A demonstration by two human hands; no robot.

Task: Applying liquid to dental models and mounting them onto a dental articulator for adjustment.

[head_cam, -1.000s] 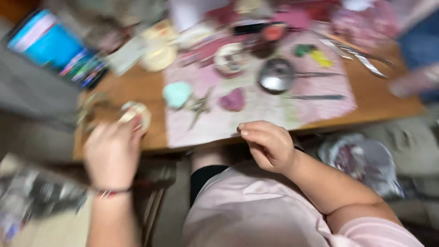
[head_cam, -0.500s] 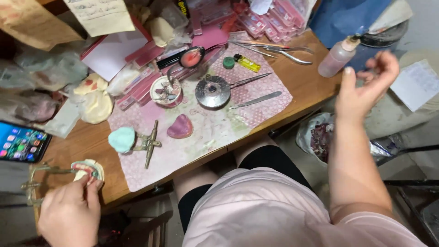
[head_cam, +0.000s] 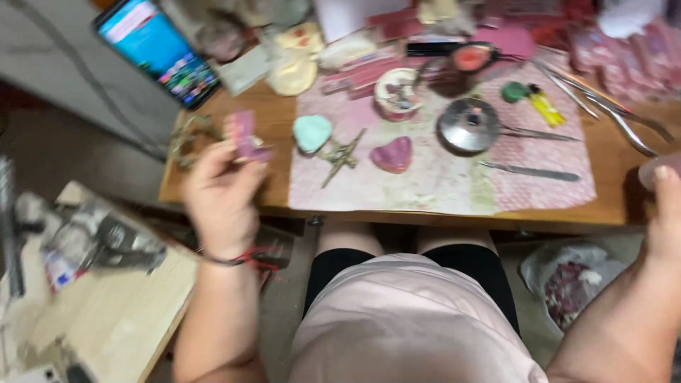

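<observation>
My left hand is raised over the left end of the wooden table. Its fingertips pinch a small pink piece, which is blurred. My right hand is at the right edge of the view, its thumb against a pale small bottle that is mostly cut off. Between my hands lies a pink patterned mat. On the mat are a mint heart-shaped piece, a pink heart-shaped piece, a round metal lid and tweezers.
A lit phone leans at the table's back left. Metal pliers and several small pots and pink packets crowd the back. A plastic bag lies on the floor at right, and a cluttered low bench stands at left.
My left hand has lifted from the table's left edge with a pink piece. My right hand has come back from its reach at the far right, with a pale bottle against it.
</observation>
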